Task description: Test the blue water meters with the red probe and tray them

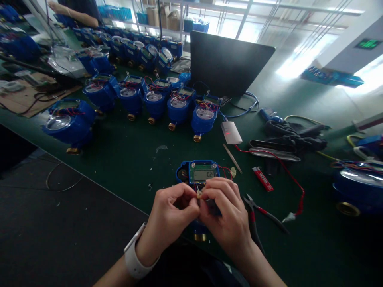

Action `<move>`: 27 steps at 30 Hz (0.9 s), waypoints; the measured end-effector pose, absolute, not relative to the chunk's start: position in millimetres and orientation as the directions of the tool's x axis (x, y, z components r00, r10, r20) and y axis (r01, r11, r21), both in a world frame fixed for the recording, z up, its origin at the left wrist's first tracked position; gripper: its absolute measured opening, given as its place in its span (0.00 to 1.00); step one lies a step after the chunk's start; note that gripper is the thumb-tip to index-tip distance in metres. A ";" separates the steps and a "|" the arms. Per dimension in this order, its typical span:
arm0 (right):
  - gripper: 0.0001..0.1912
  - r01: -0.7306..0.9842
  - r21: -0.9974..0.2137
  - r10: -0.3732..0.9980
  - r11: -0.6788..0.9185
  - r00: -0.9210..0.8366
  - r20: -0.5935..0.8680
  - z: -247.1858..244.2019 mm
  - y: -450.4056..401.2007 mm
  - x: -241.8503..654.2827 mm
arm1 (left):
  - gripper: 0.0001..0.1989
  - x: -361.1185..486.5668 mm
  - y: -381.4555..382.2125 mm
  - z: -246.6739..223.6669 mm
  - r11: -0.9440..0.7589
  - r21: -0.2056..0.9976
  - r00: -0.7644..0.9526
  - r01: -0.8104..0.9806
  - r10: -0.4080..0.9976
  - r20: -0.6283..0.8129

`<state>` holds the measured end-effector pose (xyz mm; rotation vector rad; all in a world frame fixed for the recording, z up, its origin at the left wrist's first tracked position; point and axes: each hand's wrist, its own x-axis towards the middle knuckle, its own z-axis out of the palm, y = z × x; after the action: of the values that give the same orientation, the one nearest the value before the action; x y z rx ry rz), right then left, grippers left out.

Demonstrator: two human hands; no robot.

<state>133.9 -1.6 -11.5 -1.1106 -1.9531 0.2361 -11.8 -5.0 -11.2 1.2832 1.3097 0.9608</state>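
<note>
Directly in front of me on the green table lies a blue water meter, its lid off and its small display lit with digits. Over the meter's middle, my left hand pinches a small pale wire connector between thumb and forefinger. My right hand pinches at the same spot from the other side, its fingertips meeting the left ones. Thin wires run from the board to the fingertips. Both hands cover much of the meter's body, and the exact grip on the connector is partly hidden.
Several blue meters stand in rows beyond, before a dark laptop. At right lie cutting pliers, a red-and-white packet, a thin stick, a white box with a red cable, and another meter. A person's arm shows behind.
</note>
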 end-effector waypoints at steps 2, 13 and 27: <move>0.06 0.619 -0.540 0.786 0.571 -0.222 0.577 -13.0 -2.4 132.2 | 0.06 -11.3 -3.3 -10.1 0.128 0.980 0.081 0.153 0.987 -0.142; 0.07 0.494 -0.656 0.818 0.571 -0.273 0.506 0.4 -1.3 145.2 | 0.05 -12.2 -0.7 -6.3 0.145 0.982 0.059 0.119 0.986 -0.153; 0.07 0.522 -0.674 0.840 0.523 -0.184 0.510 -6.6 -1.5 137.1 | 0.06 -15.9 -0.6 -9.0 -0.006 0.961 0.113 0.276 0.993 -0.026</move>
<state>137.1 -1.5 -6.6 -1.1253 -1.8526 0.4391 -15.9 -0.6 -9.0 1.4561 1.3253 0.9692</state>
